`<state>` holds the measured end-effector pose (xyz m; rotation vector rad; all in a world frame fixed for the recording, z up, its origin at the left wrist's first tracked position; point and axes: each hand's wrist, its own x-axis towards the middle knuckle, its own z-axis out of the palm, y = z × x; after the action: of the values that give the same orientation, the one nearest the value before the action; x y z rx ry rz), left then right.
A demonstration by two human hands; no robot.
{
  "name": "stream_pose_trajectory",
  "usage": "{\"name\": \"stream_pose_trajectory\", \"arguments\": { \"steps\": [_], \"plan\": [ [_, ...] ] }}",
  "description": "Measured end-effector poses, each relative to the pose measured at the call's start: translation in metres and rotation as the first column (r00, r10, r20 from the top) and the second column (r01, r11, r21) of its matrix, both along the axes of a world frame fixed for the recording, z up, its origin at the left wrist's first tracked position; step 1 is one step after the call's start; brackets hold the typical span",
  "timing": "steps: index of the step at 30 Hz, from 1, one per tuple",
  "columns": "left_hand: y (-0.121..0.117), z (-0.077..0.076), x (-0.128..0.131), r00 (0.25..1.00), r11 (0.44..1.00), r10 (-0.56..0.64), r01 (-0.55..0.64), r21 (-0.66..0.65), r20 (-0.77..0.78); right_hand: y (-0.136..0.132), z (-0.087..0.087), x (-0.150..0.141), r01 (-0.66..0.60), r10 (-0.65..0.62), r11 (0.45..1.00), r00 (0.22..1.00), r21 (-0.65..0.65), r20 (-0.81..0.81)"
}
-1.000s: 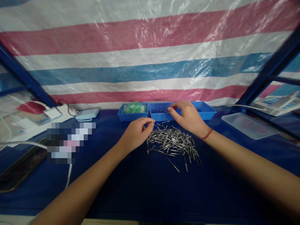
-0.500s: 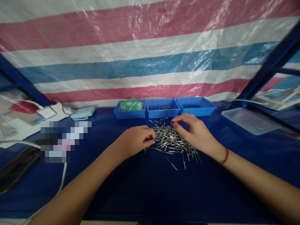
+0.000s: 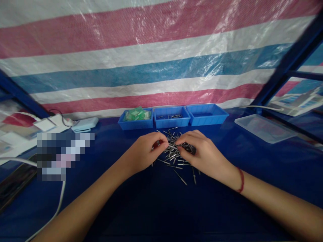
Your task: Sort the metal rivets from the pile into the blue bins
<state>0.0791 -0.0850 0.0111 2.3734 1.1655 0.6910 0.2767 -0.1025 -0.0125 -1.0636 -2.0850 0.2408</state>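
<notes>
A loose pile of silver blind rivets (image 3: 173, 155) lies on the dark blue tabletop, partly covered by both hands. My left hand (image 3: 148, 149) is over the pile's left side, thumb and forefinger pinched on one end of a rivet (image 3: 173, 146). From the right, my right hand (image 3: 202, 148) reaches in with curled fingers, its thumb and forefinger closed at the rivet's other end. The fingertips hide part of that grip. Several single rivets lie scattered at the pile's near edge.
Behind the pile stand three blue bins: the left bin (image 3: 136, 125) with green packets, the middle bin (image 3: 172, 121) with a few rivets, and the right bin (image 3: 208, 118). A clear plastic lid (image 3: 264, 128) lies right. A phone (image 3: 19, 181) and white cable (image 3: 60, 198) are left.
My right hand has moved left and nearer, from the pile's far right side to my left hand. A rivet now shows between the two hands. The view has shifted slightly.
</notes>
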Motion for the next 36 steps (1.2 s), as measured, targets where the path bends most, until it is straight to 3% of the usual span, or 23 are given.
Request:
{"name": "stream_pose_trajectory", "arguments": {
  "steps": [4, 8, 20, 26, 36],
  "plan": [
    [-0.005, -0.002, 0.01, 0.97, 0.987, 0.104, -0.075, -0.14, 0.218, -0.001, -0.001, -0.003, -0.022, -0.002, 0.99, 0.985, -0.138, -0.17],
    [-0.008, -0.008, 0.016, 0.942, 0.977, 0.1, -0.033, -0.21, 0.321, -0.002, -0.001, -0.004, -0.103, -0.013, 0.954, 0.924, -0.282, -0.382],
    [-0.011, -0.015, 0.019, 0.955, 0.977, 0.07, -0.007, -0.212, 0.287, -0.008, 0.004, -0.004, -0.16, 0.016, 0.956, 0.867, -0.248, -0.499],
    [-0.013, -0.014, 0.021, 0.95, 0.988, 0.075, -0.029, -0.155, 0.302, -0.008, 0.004, -0.004, -0.112, 0.001, 0.973, 0.875, -0.2, -0.485],
    [-0.019, -0.008, 0.02, 0.956, 0.989, 0.082, -0.113, 0.096, 0.28, -0.004, -0.003, -0.004, -0.1, -0.024, 0.965, 0.888, -0.244, -0.459]
  ]
}}
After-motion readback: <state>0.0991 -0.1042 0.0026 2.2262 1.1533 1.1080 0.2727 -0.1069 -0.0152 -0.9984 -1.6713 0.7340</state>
